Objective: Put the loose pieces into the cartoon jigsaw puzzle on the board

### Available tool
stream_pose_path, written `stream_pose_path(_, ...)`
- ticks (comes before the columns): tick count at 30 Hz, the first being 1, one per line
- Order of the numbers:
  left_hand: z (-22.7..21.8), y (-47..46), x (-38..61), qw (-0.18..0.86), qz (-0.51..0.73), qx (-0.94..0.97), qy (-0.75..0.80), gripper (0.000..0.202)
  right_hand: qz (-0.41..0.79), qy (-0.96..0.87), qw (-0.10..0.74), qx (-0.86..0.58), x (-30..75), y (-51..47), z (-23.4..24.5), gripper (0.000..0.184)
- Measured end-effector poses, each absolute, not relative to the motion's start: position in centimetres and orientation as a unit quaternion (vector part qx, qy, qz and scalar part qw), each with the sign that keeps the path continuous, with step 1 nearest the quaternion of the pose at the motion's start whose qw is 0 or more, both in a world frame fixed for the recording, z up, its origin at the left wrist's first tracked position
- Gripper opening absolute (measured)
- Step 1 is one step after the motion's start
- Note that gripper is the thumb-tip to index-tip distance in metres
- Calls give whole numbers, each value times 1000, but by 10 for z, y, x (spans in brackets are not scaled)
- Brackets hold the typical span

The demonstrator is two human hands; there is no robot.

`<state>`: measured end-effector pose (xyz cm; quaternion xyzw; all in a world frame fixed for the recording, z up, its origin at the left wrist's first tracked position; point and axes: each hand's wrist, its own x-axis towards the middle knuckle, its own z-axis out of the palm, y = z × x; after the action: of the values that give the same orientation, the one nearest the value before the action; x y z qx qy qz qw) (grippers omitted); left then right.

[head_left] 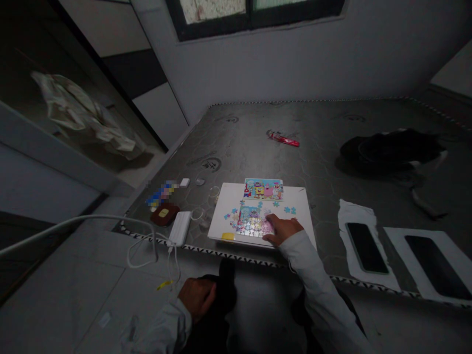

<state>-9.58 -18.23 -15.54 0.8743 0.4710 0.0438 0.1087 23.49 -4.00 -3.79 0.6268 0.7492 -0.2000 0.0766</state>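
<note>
My right hand [282, 229] lies at the right edge of a partly assembled jigsaw puzzle [250, 227], thumb and index finger apart and touching its side. Loose puzzle pieces [290, 210] are scattered around the assembled part, which sits on a white board [300, 199]. Behind it, on the same board, lies a picture card [263, 190] with colourful cartoon characters. My left hand [198, 296] rests on my dark-clothed leg below the table edge, its fingers curled in and nothing seen in them.
Left of the board are a white power bank [180, 228] with a cable [143, 241], a brown case [164, 214] and a white block [185, 182]. To the right lie a phone [367, 247] and a dark tablet-like device [438, 265]. Farther back are a red packet [285, 140] and a black bag [398, 150].
</note>
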Motion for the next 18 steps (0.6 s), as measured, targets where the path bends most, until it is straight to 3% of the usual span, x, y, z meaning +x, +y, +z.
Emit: stream_pose_path(18,-149,-181,-92,120,48,871,474,44,-193,740,61,642,234,-41,-41,62)
